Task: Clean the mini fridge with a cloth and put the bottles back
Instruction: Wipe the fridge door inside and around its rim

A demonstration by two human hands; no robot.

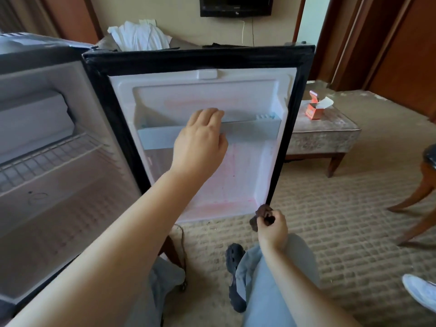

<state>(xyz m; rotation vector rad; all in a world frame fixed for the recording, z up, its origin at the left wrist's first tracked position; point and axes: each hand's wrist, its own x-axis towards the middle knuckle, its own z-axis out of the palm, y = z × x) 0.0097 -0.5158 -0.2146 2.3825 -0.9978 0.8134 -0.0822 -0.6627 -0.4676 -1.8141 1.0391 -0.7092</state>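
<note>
The mini fridge [47, 128] stands open at the left, its white inside bare apart from a wire shelf [49, 156]. Its door [245, 175] is swung wide, the white inner liner showing pink stains. My left hand [200, 142] grips the rail of the grey door shelf [250, 133], fingers curled over its top edge. My right hand [271, 227] holds a bunched dark brown cloth [263, 214] against the door's lower right corner, at the black seal. No bottles are in view.
A padded footstool [323, 135] with an orange box [315, 109] stands behind the door. Wooden chair legs [420, 201] are at the right, a white shoe [422, 293] at the lower right. White laundry [139, 35] lies behind the fridge. My knees and dark shoe [234, 274] are on the carpet.
</note>
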